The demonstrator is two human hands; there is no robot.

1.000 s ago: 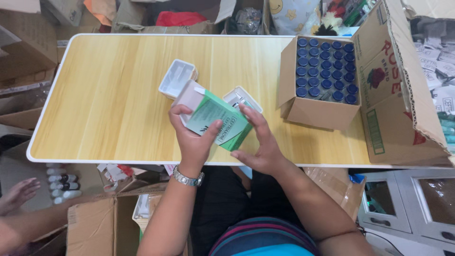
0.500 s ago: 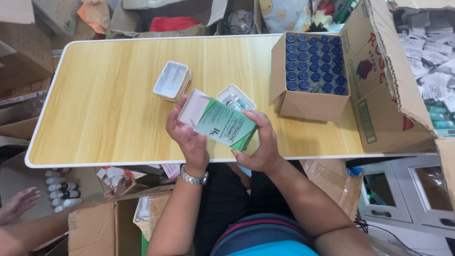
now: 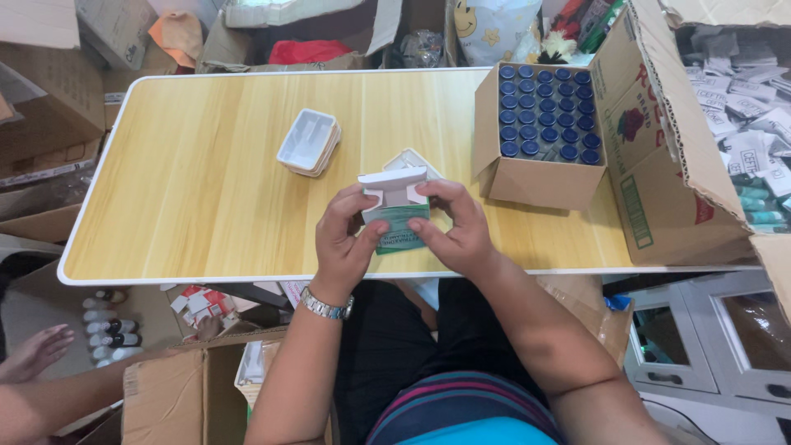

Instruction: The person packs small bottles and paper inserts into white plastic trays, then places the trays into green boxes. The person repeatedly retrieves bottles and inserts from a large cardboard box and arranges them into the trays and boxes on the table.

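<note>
Both hands hold a small green and white carton [image 3: 395, 224] upright over the near edge of the wooden table [image 3: 206, 189]. My left hand [image 3: 344, 241] grips its left side and my right hand [image 3: 457, 229] its right side, thumbs at the open top flap. Just behind the carton a white plastic tray [image 3: 409, 160] lies on the table, mostly hidden. A stack of empty white trays [image 3: 308, 142] sits further left.
A cardboard box [image 3: 540, 177] full of blue-capped vials stands at the table's right, beside a bigger carton [image 3: 667, 165]. Another person's hand [image 3: 37, 350] reaches in at the lower left near vials on the floor. Cardboard boxes crowd the floor.
The carton was turned from lying flat and slanted to standing on end, its white top flap now raised. Both hands shifted to grip its sides.
</note>
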